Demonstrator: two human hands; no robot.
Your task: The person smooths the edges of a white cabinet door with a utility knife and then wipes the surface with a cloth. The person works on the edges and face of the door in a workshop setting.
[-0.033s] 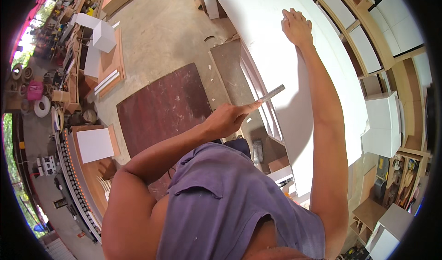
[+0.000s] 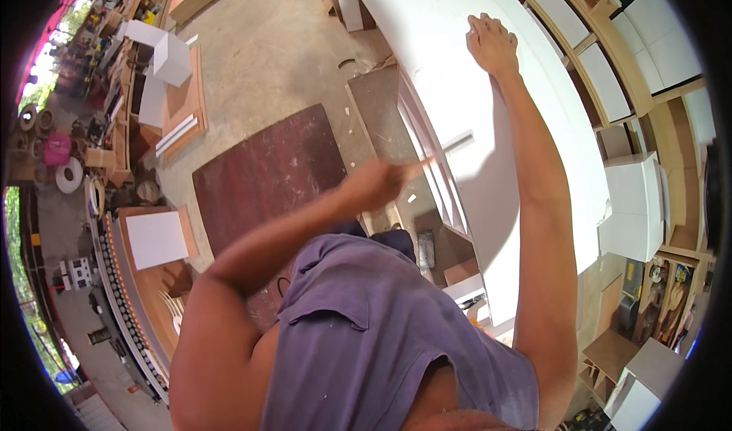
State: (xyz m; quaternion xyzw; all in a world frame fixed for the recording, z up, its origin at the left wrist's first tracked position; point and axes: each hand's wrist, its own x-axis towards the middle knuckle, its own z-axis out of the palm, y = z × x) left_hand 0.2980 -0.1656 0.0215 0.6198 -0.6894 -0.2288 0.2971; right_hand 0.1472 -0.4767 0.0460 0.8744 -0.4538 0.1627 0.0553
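Observation:
A large white panel (image 2: 435, 46) runs along my right side, with a layered white edge facing my left. My left hand (image 2: 377, 183), blurred, is closed around a flat grey file (image 2: 460, 142), its index finger stretched along it. The file lies across the panel's left edge, its far end over the white face; the part inside my hand is hidden. Farther up the panel, my right hand (image 2: 493, 46) rests on the surface with fingers bent and a little apart, holding nothing.
A dark red board (image 2: 267, 179) lies on the floor to the left. White boxes and panels stand at the far left, near a white box (image 2: 172, 59). Wooden shelving (image 2: 663, 126) lines the right, with a white cabinet box (image 2: 633, 210) close to the panel.
My left hand has blurred with motion and shifted slightly, and the file has moved a little with it. My right hand has stayed in place on the panel.

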